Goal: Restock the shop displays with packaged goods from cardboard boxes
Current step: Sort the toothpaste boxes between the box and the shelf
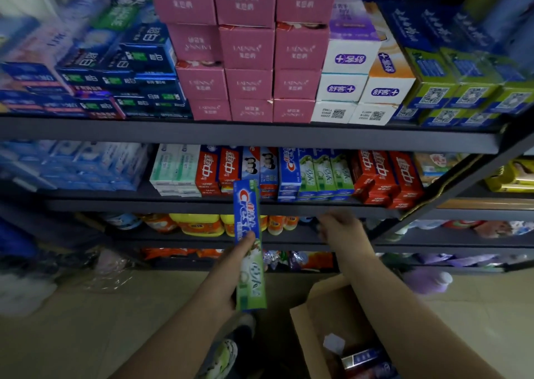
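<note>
My left hand (231,274) grips a long blue and green Crest toothpaste box (249,228) by its lower half and holds it upright, its top end level with the middle shelf (144,203). My right hand (341,228) is stretched out, blurred, just under that shelf's front edge at the right, and I see nothing in it. Rows of toothpaste boxes (289,173) stand on the middle shelf. An open cardboard box (323,315) sits on the floor at the lower right, with blue and red packs (364,360) inside it.
The top shelf (260,134) carries stacked pink cartons (248,49), blue boxes at the left and white and green boxes at the right. Lower shelves hold yellow bottles (199,224) and snack packets. Plastic bags lie on the tiled floor at the left. My shoe (222,352) shows below.
</note>
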Motion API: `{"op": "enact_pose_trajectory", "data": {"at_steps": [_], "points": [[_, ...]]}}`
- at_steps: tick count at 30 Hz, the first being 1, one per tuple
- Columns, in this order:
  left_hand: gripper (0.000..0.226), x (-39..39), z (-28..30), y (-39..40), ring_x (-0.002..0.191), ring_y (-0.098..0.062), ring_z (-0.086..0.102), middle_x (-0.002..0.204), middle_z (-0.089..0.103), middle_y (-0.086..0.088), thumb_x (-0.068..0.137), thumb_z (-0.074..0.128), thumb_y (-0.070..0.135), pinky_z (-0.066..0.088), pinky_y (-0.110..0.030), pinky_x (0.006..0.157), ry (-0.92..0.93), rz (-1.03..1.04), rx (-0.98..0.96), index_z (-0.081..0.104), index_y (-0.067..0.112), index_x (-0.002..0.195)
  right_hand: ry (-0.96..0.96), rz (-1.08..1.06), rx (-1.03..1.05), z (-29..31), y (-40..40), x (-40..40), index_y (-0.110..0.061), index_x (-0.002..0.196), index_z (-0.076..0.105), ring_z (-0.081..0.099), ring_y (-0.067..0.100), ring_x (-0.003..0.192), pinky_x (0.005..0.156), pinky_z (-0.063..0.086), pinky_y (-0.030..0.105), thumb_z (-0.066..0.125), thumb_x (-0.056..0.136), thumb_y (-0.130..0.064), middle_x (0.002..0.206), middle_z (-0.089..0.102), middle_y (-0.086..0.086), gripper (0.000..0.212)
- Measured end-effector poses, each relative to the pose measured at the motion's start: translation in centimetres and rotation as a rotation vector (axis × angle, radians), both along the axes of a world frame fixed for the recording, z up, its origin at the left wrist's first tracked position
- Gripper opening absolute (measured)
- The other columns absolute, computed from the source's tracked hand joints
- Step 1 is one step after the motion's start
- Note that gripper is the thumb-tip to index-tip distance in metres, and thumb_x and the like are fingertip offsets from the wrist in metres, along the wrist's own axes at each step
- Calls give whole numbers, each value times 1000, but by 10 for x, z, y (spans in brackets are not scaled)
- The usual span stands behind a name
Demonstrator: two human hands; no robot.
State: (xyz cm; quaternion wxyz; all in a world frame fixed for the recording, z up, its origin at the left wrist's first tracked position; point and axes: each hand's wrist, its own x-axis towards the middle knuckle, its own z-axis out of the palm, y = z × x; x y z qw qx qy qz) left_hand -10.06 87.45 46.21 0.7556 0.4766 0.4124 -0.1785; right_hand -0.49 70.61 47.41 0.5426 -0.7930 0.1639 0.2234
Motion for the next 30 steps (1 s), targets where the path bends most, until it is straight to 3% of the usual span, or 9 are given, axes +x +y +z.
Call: {"op": "enact_pose_trajectory", "data": {"at_steps": [3, 7, 10, 12, 14, 18, 24, 28, 30], "points": [[58, 7, 0, -8, 87, -28, 69, 102, 71, -14, 73, 68, 50, 52, -32, 63, -33, 33, 15, 58, 16, 119, -17, 410, 14, 18, 18, -64, -24, 99, 60, 60, 5, 80, 73, 50, 20, 57, 92, -39, 87, 64, -8, 17], [59, 15, 1, -19, 87, -28, 68, 102, 69, -11, 77, 65, 54, 52, -32, 63, -22, 5, 96, 52, 20, 125, 5, 501, -96, 3, 26, -95, -32, 107, 52, 56, -9, 80, 64, 45, 6, 67, 81, -52, 90, 59, -21, 36], [71, 15, 0, -18, 92, -31, 69, 103, 71, -12, 66, 62, 65, 55, -40, 76, -64, -36, 56, 55, 23, 122, -1, 428, -62, -3, 21, -95, -28, 108, 59, 62, -5, 80, 66, 50, 8, 69, 82, -46, 88, 64, -18, 32], [72, 13, 0, -14, 95, -31, 69, 104, 72, -11, 65, 56, 69, 54, -46, 86, -115, -79, 45, 59, 22, 120, 39, 368, 59, -4, 14, -97, -27, 105, 59, 67, 3, 86, 78, 58, 26, 69, 83, -41, 95, 69, -12, 28], [72, 12, -3, -11, 96, -31, 69, 106, 72, -10, 67, 55, 67, 52, -51, 90, -154, -99, 73, 58, 19, 121, 73, 258, 186, -4, 7, -98, -26, 103, 56, 70, 9, 87, 77, 59, 35, 68, 86, -31, 96, 69, -8, 21], [70, 8, -4, -9, 101, -30, 68, 111, 71, -7, 69, 60, 65, 50, -54, 93, -181, -94, 70, 55, 23, 124, 35, 71, 375, 0, -3, -89, -12, 101, 57, 71, 15, 83, 65, 58, 28, 62, 90, -13, 95, 69, 3, 12], [19, 10, -1, 7, 94, -26, 65, 102, 70, -7, 93, 56, 31, 51, -39, 78, -160, 25, 127, 58, 25, 112, -31, -196, 542, 10, -6, -53, -13, 109, 58, 72, 21, 86, 73, 58, 31, 58, 90, -24, 93, 74, 4, 22], [9, 6, -4, 17, 89, -24, 66, 95, 70, -6, 94, 56, 30, 50, -38, 76, -154, 69, 143, 58, 27, 101, -22, -288, 335, -14, -2, 0, -14, 115, 56, 66, 21, 93, 88, 54, 38, 59, 89, -45, 104, 66, 4, 40], [9, 4, -4, 19, 90, -24, 65, 98, 69, -7, 93, 56, 31, 49, -37, 74, -149, 70, 143, 57, 27, 101, 10, -283, 251, -26, 5, 27, -12, 127, 53, 58, 18, 89, 80, 51, 36, 57, 88, -54, 108, 62, 4, 57]]}}
